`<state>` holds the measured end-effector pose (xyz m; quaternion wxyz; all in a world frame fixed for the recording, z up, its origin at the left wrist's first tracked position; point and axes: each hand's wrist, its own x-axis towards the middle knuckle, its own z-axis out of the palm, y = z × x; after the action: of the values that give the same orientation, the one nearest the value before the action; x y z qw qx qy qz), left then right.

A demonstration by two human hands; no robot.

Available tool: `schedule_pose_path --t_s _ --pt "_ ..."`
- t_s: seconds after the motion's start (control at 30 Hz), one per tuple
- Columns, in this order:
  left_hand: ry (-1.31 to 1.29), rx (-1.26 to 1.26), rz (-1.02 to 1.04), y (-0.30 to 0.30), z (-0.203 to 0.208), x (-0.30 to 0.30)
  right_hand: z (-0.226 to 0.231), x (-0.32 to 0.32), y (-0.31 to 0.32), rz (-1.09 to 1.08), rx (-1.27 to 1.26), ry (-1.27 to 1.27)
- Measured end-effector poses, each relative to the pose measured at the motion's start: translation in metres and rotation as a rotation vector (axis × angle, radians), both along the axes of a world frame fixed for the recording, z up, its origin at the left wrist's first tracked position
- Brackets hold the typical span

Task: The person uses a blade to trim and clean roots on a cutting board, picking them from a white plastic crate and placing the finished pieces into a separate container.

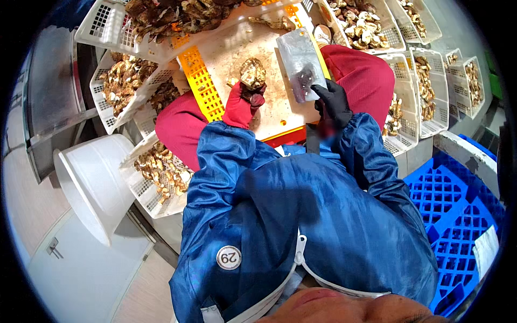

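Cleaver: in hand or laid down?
In hand: the black-gloved right hand closes on the cleaver at its near end. Whether its blade touches the board cannot be told.

Holds a knobbly brown-and-cream, mushroom-like clump (253,72) upright in the red-gloved left hand (241,107), over a stained white board (229,51). Grips a broad metal cleaver (295,51) in the black-gloved right hand (334,102), pointing it forward. Has a yellow slotted plastic frame (195,67) just left of the left hand, a white tub (94,183) farther left and behind, and, right of the right hand, white mesh baskets (410,129) of similar pieces (425,89).
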<state>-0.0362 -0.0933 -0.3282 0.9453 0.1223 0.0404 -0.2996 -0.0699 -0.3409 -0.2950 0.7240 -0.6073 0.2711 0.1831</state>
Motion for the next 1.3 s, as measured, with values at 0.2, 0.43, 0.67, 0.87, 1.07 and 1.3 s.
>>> schedule_pose_path --t_s 0.2,0.43,0.67,0.87,1.07,1.3 --pt "0.081 0.358 0.110 0.002 0.012 0.001 0.015 -0.014 0.006 0.031 -0.050 -0.059" --pt "-0.289 2.103 0.041 -0.005 0.015 0.014 0.017 -0.018 0.009 0.330 -0.565 -0.335" --pt "-0.330 1.918 0.128 -0.015 0.006 -0.001 0.042 -0.020 0.033 0.713 -0.957 -0.509" --pt "-0.294 1.881 0.156 -0.017 0.001 -0.001 0.043 -0.016 0.036 0.843 -1.045 -0.499" --pt "-0.276 1.977 0.179 -0.017 -0.003 -0.002 0.055 -0.013 0.031 0.923 -1.020 -0.489" --pt "-0.279 2.035 0.209 -0.014 -0.018 -0.001 0.012 0.015 0.065 0.924 -1.072 -0.532"
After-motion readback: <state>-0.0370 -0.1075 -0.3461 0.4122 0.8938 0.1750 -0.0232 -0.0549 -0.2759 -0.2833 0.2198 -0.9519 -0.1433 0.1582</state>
